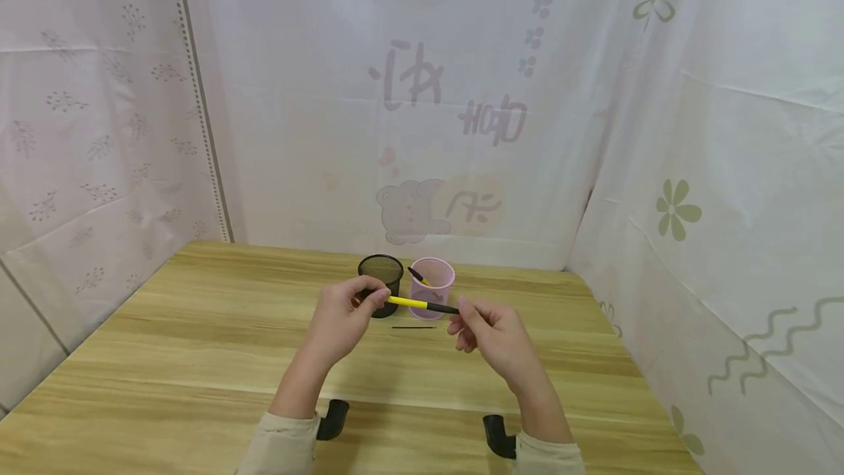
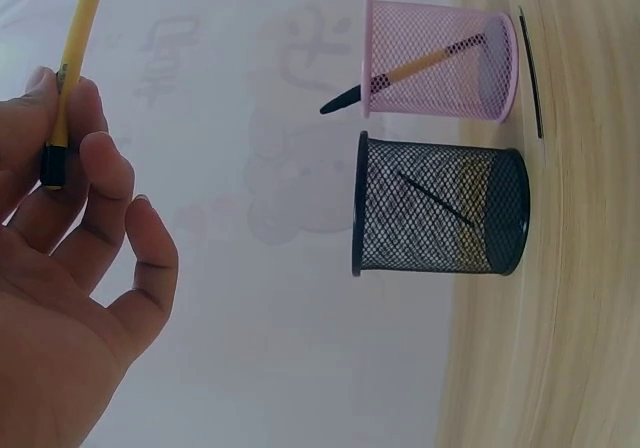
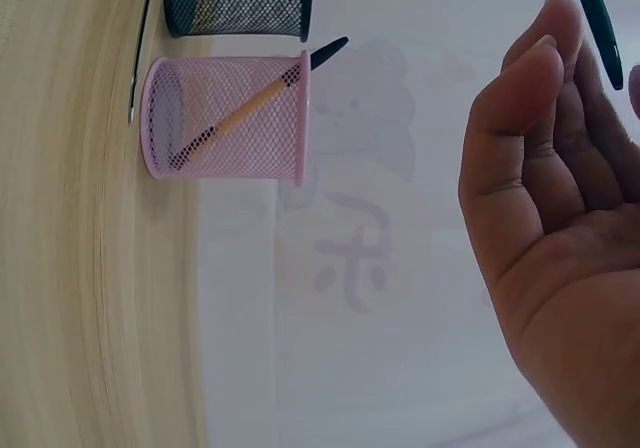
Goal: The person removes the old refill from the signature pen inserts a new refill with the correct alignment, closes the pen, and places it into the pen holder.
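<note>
A yellow pen [image 1: 409,303] with a black cap is held level in the air between both hands. My left hand [image 1: 346,314] pinches its yellow barrel near the black-banded end, thumb against the fingers, as the left wrist view [image 2: 65,148] shows. At the opposite end, the thumb and fingers of my right hand [image 1: 497,332] meet the tip of the black cap [image 3: 600,33]. The right hand's other fingers are loosely bent. Behind the pen stand a black mesh cup [image 2: 440,253] and a pink mesh cup [image 3: 225,73].
Another yellow pen [image 3: 250,106] with a black end leans inside the pink cup. Through the black mesh shows a thin dark stick [image 2: 435,198]. A thin black rod [image 1: 414,328] lies on the wooden table [image 1: 198,328] before the cups. Printed cloth [image 1: 297,130] hangs behind.
</note>
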Demonstrator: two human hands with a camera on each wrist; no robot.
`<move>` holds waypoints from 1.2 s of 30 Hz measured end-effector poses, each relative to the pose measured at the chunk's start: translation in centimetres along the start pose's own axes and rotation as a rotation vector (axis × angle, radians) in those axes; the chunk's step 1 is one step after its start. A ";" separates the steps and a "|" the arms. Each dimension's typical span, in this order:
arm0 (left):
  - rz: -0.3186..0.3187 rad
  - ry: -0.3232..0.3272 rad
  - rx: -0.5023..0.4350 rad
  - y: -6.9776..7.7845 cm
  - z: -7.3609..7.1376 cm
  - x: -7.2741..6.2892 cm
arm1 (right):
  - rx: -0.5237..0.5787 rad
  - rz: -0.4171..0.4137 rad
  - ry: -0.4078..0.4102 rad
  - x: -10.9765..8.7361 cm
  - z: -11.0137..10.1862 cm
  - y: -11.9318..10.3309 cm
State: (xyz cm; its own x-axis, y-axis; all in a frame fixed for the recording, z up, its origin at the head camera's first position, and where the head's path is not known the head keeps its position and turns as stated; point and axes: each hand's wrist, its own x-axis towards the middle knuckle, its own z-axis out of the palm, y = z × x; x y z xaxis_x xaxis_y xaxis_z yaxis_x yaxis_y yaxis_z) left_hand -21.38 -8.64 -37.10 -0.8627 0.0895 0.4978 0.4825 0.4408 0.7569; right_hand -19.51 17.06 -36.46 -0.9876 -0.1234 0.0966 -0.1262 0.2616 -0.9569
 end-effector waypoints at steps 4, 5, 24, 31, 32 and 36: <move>0.003 0.004 0.003 0.0 -0.1 0.0 | -0.022 -0.040 0.009 -0.1 -0.2 -0.1; 0.001 0.003 0.006 0.0 -0.1 0.0 | -0.030 -0.052 0.011 -0.2 -0.2 -0.1; -0.003 -0.012 0.020 -0.1 0.0 -0.1 | -0.035 -0.070 0.032 -0.4 -0.1 -0.4; -0.022 -0.016 0.014 0.0 0.0 -0.1 | -0.043 -0.044 0.039 -0.5 -0.1 -0.6; -0.023 -0.017 0.016 0.0 0.0 -0.1 | -0.042 -0.036 0.040 -0.4 -0.1 -0.5; -0.023 -0.025 0.021 -0.1 0.0 -0.1 | -0.041 -0.011 0.038 -0.3 0.0 -0.5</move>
State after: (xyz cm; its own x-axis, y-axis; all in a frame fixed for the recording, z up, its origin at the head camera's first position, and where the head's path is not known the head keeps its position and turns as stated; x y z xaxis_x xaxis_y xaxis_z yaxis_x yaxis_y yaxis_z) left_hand -21.35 -8.68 -37.25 -0.8769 0.1013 0.4699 0.4598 0.4616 0.7586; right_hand -19.13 17.02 -36.01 -0.9889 -0.0899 0.1183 -0.1401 0.2997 -0.9437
